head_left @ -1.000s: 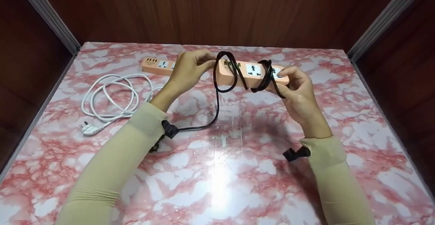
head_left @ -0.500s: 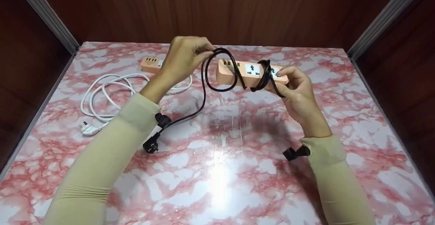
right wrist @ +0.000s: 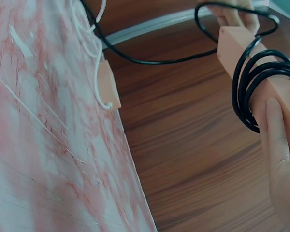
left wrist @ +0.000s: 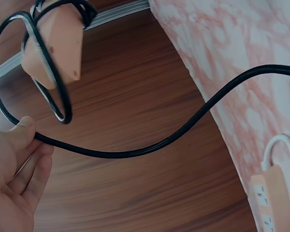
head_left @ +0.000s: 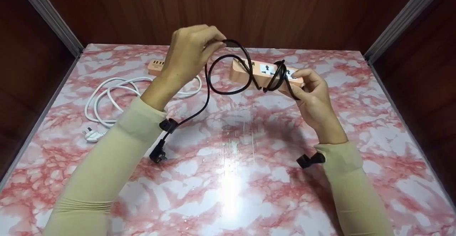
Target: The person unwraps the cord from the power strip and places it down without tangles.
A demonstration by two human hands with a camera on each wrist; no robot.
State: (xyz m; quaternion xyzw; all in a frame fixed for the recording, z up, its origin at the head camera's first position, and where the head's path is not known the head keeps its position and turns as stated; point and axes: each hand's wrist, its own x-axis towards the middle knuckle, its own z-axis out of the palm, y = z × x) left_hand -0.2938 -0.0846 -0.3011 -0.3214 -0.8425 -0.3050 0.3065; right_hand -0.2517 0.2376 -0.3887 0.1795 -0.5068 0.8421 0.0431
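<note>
The left hand (head_left: 188,52) pinched the black cord (left wrist: 111,154) between thumb and fingers. The right hand (head_left: 315,98) gripped one end of the strip (head_left: 241,75), raised above the tabletop (head_left: 274,196) and well apart from its side edges, cord coiled around it just beside the fingers. The black plug (head_left: 156,153) was near the left sleeve (head_left: 142,118). Farther left lay a white cord (head_left: 86,109) and another strip (head_left: 155,66), its print too small to read. Wood panelling (head_left: 256,11) rose past the far edge.
</note>
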